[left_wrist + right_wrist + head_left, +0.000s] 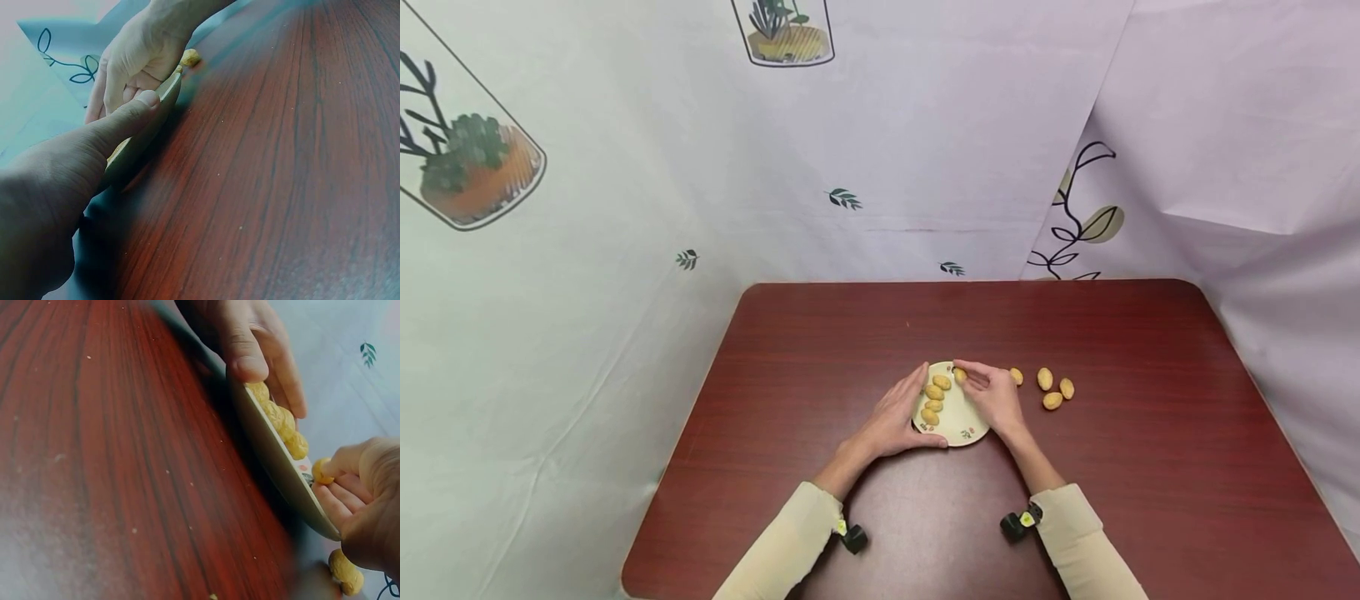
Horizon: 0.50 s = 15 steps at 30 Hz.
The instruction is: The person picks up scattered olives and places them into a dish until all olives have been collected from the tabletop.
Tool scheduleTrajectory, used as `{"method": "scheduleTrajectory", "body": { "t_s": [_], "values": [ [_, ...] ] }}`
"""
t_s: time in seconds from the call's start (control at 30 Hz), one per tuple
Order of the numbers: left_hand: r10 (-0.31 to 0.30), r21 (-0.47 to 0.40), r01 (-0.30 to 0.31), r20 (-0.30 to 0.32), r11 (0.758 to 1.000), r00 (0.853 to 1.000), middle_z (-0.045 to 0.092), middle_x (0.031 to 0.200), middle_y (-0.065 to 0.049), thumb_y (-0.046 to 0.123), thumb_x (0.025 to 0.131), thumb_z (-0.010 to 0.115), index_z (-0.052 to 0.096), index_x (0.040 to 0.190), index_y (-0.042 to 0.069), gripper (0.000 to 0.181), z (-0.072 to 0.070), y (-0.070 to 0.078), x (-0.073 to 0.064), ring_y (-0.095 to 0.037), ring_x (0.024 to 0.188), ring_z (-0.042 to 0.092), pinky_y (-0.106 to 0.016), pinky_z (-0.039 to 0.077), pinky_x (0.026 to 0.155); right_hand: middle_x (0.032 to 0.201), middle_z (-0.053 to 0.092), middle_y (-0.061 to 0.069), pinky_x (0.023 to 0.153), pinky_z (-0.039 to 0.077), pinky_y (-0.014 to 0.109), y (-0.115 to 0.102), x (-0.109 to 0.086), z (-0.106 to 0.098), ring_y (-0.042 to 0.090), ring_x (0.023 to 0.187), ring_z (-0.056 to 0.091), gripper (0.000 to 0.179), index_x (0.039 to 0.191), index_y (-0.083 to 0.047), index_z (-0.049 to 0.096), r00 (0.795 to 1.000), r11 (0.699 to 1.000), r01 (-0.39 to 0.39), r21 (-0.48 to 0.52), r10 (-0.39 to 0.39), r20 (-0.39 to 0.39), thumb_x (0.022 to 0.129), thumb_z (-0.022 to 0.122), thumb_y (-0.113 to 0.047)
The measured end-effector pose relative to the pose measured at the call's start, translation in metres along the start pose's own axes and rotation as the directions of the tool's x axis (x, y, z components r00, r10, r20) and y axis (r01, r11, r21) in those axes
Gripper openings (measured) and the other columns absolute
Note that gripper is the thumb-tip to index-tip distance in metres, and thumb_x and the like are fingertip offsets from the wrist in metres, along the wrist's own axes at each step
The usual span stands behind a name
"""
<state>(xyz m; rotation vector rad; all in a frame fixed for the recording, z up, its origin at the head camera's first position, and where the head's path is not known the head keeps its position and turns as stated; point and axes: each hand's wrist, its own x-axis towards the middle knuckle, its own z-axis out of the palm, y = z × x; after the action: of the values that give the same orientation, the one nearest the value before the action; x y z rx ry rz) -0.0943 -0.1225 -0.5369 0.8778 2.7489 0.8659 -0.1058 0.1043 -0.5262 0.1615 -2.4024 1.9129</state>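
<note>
A round cream plate [958,417] with small floral prints on its rim is between the two hands. Along its left side several small, wrinkled yellow oval pieces [933,392] lie in a row. My left hand [891,421] holds the plate from the left, thumb over the near rim and fingers along the far-left edge. Over the plate's far right part, my right hand [996,398] pinches one more yellow piece [322,470] between thumb and fingers. In the left wrist view the right hand hides most of the plate's top.
To the right of the right hand, several loose yellow pieces [1052,401] lie on the dark red wood-grain table [1150,467]. A white printed cloth [895,150] hangs behind the table and at both sides. A small black device sits at each wrist.
</note>
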Motion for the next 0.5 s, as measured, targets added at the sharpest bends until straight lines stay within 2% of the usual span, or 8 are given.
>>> {"method": "scheduleTrajectory", "body": {
  "t_s": [0.2,0.5],
  "values": [
    [-0.014,-0.007,0.014,0.005,1.0,1.0,0.014,0.178,-0.009,0.059,0.08,0.089,0.006,0.171,0.005,0.135,0.0016,-0.0012,0.0002,-0.027,0.161,0.021,-0.052,0.026,0.127,0.118,0.075,0.025,0.093,0.059,0.036,0.0035,0.0014,0.0048,0.039,0.113,0.073,0.029,0.12,0.007,0.077,0.999,0.999,0.015,-0.051,-0.017,-0.027,0.093,0.072,0.012],
    [-0.003,-0.003,0.003,-0.001,1.0,1.0,0.015,0.178,-0.011,0.059,0.08,0.089,0.007,0.171,0.004,0.134,0.0011,-0.0008,0.0004,-0.029,0.16,0.023,-0.054,0.027,0.126,0.115,0.076,0.023,0.089,0.06,0.031,0.0041,0.0013,0.0066,0.037,0.109,0.074,0.029,0.118,0.005,0.078,0.998,0.993,0.019,-0.116,-0.025,-0.05,0.091,0.07,0.013]
  ]
}}
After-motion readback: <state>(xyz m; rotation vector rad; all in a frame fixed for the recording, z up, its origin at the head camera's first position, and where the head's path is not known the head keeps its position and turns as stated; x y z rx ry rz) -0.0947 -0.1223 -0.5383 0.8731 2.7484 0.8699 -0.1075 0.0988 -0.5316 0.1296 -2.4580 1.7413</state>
